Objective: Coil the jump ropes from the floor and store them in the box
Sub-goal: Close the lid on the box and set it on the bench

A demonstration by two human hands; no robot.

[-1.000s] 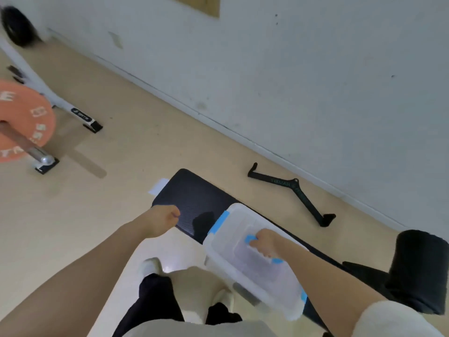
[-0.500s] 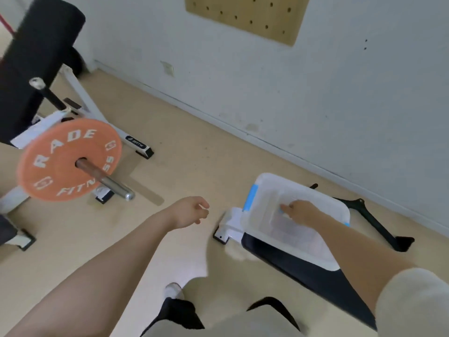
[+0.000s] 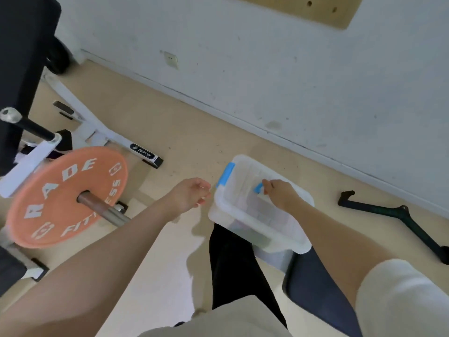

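While my right hand [image 3: 279, 194] grips the blue handle [image 3: 259, 188] of the lidded storage box [image 3: 245, 210], I have lifted it off the bench [image 3: 313, 280]; my left hand [image 3: 192, 197] hangs loosely curled, holding nothing, no jump ropes visible.

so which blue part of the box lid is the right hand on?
The right hand grips the blue handle at the lid's centre; the blue latch at the box's far-left edge is untouched.

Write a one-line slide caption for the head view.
Right hand grips lidded clear box by its blue handle; left hand empty.
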